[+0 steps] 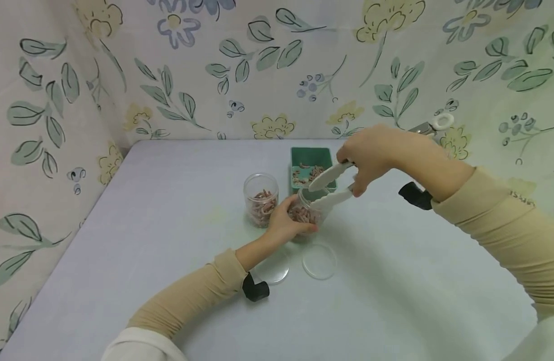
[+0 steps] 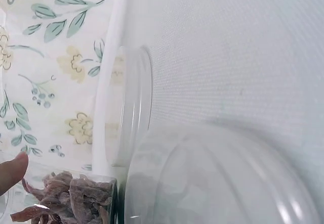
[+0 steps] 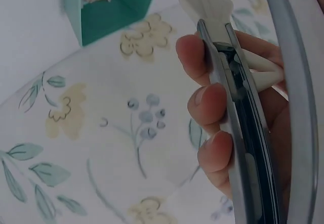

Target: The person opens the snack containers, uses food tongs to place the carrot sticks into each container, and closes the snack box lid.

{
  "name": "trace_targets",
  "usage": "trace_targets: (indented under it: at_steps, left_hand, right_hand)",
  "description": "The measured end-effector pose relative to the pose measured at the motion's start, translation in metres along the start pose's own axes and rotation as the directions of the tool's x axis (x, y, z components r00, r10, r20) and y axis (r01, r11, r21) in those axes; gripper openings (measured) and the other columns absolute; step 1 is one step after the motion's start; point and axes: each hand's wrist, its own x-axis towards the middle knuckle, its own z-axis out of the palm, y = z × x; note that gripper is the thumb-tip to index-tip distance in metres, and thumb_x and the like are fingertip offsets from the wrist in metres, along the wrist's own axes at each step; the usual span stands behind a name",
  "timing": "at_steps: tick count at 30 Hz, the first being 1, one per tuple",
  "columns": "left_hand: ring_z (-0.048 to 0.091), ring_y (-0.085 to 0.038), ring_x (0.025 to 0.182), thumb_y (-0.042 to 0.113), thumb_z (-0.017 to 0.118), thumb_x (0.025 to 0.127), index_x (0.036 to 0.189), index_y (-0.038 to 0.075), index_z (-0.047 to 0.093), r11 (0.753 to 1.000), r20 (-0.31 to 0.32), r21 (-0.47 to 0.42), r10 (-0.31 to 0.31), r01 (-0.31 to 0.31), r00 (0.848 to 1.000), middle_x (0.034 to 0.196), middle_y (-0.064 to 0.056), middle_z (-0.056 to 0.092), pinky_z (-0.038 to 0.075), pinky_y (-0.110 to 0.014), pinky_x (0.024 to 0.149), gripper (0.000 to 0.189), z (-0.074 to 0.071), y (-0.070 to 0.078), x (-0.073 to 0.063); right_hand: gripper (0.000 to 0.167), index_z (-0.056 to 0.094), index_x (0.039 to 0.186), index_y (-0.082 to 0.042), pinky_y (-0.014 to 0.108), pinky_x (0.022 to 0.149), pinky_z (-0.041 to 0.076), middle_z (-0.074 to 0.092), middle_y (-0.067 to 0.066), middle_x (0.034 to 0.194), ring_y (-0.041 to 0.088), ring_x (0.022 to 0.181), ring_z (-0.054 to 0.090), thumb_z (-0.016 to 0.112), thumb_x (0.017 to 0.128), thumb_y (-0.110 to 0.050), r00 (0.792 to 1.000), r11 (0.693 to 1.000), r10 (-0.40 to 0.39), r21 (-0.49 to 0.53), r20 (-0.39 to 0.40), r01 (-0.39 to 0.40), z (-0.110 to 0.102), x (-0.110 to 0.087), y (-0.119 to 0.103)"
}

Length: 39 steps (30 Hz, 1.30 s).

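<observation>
My left hand (image 1: pixel 283 224) grips a clear jar (image 1: pixel 309 215) partly filled with brownish-pink dried strips, which look like dried meat. The jar leans to the right. My right hand (image 1: pixel 378 153) holds metal tongs (image 3: pixel 253 148) with white tips, its fingers curled round the handles. In the head view the tong tips (image 1: pixel 327 177) stand apart at the jar's mouth, nothing visible between them. Only the thumb of my left hand (image 2: pixel 11 172) shows in the left wrist view, against the jar with its strips (image 2: pixel 81 198).
Left of the held jar stands a second clear jar (image 1: pixel 261 203) with similar strips. Behind is a green box (image 1: pixel 310 154) with loose strips inside. Two clear round lids (image 1: pixel 319 261) lie in front, one partly under my left wrist. A floral cloth (image 1: pixel 258 65) hangs behind the table.
</observation>
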Motion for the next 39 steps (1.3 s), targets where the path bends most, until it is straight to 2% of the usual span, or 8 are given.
trace_targets:
  at_steps: [6, 10, 23, 28, 31, 33, 36, 39]
  left_hand:
    - [0.045, -0.028, 0.129, 0.012, 0.087, 0.072, 0.14, 0.006, 0.047, 1.0, -0.003, -0.022, -0.015, 0.015, 1.0, 0.137, -0.012, 0.054, 0.032, -0.044, 0.111, 0.079, -0.003, -0.002, -0.001]
    - [0.045, -0.028, 0.13, 0.012, 0.087, 0.072, 0.14, 0.006, 0.047, 1.0, -0.007, -0.021, -0.015, 0.015, 1.0, 0.138, -0.012, 0.053, 0.032, -0.044, 0.111, 0.08, -0.003, -0.003, -0.001]
    - [0.045, -0.032, 0.127, 0.009, 0.086, 0.072, 0.136, 0.003, 0.043, 1.0, -0.017, -0.011, -0.02, 0.02, 1.0, 0.132, -0.016, 0.052, 0.032, -0.045, 0.111, 0.078, -0.003, -0.008, -0.006]
    - [0.043, -0.031, 0.131, 0.01, 0.087, 0.071, 0.137, 0.004, 0.044, 1.0, -0.018, -0.005, -0.015, 0.014, 1.0, 0.137, -0.015, 0.051, 0.032, -0.044, 0.111, 0.078, 0.0, -0.01, -0.006]
    - [0.043, -0.031, 0.132, 0.011, 0.086, 0.072, 0.138, 0.004, 0.044, 1.0, -0.015, 0.0, -0.011, 0.011, 1.0, 0.138, -0.015, 0.051, 0.032, -0.044, 0.111, 0.079, 0.0, -0.009, -0.005]
    - [0.044, -0.031, 0.13, 0.013, 0.086, 0.072, 0.138, 0.003, 0.044, 1.0, -0.014, 0.013, -0.009, 0.009, 1.0, 0.136, -0.015, 0.052, 0.033, -0.045, 0.11, 0.079, 0.001, -0.008, -0.004]
    - [0.045, -0.032, 0.128, 0.014, 0.087, 0.072, 0.138, 0.002, 0.044, 0.999, -0.019, 0.041, -0.007, 0.008, 1.0, 0.134, -0.016, 0.052, 0.035, -0.045, 0.109, 0.08, 0.002, -0.006, -0.003]
    - [0.046, -0.032, 0.127, 0.015, 0.087, 0.071, 0.138, 0.0, 0.045, 0.997, -0.035, 0.072, -0.002, 0.005, 0.999, 0.134, -0.017, 0.051, 0.036, -0.045, 0.108, 0.08, 0.003, -0.005, -0.002]
  right_hand:
    - [0.064, 0.064, 0.114, -0.009, 0.04, 0.063, 0.048, 0.064, 0.003, 0.09, 0.022, 0.079, 0.056, 0.083, 0.066, -0.047, 0.993, 0.989, 0.113, 0.103, -0.03, -0.109, -0.009, -0.008, 0.028]
    - [0.077, 0.054, 0.122, -0.002, 0.041, 0.061, 0.048, 0.065, 0.009, 0.093, 0.024, 0.077, 0.056, 0.08, 0.068, -0.05, 0.982, 0.98, 0.181, 0.088, -0.056, -0.176, -0.008, 0.0, 0.042]
    - [0.097, 0.04, 0.135, 0.005, 0.053, 0.074, 0.052, 0.063, 0.023, 0.115, 0.04, 0.103, 0.059, 0.084, 0.065, -0.045, 0.971, 0.978, 0.208, -0.006, -0.115, -0.21, 0.023, 0.044, 0.037]
    - [0.108, 0.03, 0.143, 0.011, 0.059, 0.086, 0.049, 0.047, 0.032, 0.135, 0.047, 0.116, 0.05, 0.08, 0.07, -0.05, 0.947, 0.96, 0.274, 0.109, -0.168, -0.259, 0.036, 0.049, 0.04]
    - [0.113, 0.022, 0.144, 0.015, 0.061, 0.092, 0.045, 0.037, 0.037, 0.138, 0.051, 0.117, 0.046, 0.077, 0.073, -0.053, 0.896, 0.896, 0.386, 0.319, -0.218, -0.308, 0.047, 0.051, 0.048]
    - [0.114, 0.019, 0.143, 0.018, 0.061, 0.092, 0.044, 0.034, 0.038, 0.137, 0.051, 0.115, 0.045, 0.077, 0.074, -0.052, 0.841, 0.813, 0.484, 0.481, -0.242, -0.329, 0.057, 0.052, 0.053]
    - [0.111, 0.018, 0.142, 0.019, 0.06, 0.092, 0.043, 0.033, 0.039, 0.134, 0.05, 0.114, 0.043, 0.076, 0.076, -0.048, 0.746, 0.65, 0.622, 0.687, -0.237, -0.325, 0.074, 0.054, 0.061]
    - [0.104, 0.019, 0.142, 0.017, 0.058, 0.091, 0.043, 0.031, 0.037, 0.134, 0.046, 0.114, 0.04, 0.074, 0.077, -0.044, 0.678, 0.473, 0.719, 0.824, -0.157, -0.311, 0.093, 0.057, 0.066]
